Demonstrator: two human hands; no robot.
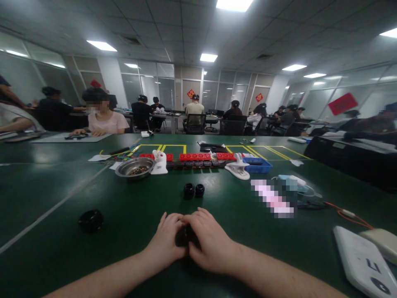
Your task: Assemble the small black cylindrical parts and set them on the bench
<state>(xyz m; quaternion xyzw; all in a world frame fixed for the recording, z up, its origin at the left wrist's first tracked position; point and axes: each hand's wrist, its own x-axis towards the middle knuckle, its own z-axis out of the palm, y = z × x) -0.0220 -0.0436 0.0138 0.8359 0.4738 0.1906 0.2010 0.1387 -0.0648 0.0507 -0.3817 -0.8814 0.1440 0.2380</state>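
Close in front of me, my left hand [170, 236] and my right hand [208, 241] meet around a black ring-shaped part [190, 235]. Fingers of both hands wrap it, so most of its shape is hidden. Just beyond stand two small black ribbed rings [189, 190], side by side, one of them the right-hand ring [200, 190]. A larger black ring [90, 220] lies apart on the green table [133, 215], to the left of my hands.
A metal bowl [135, 169] of small parts stands beside a white clip stand [159, 162]. Red-and-black strips [195, 157] run toward a blue tray [257, 165]. A white device [362, 258] and an orange cable [347, 213] lie right. A person [107, 118] sits across the table.
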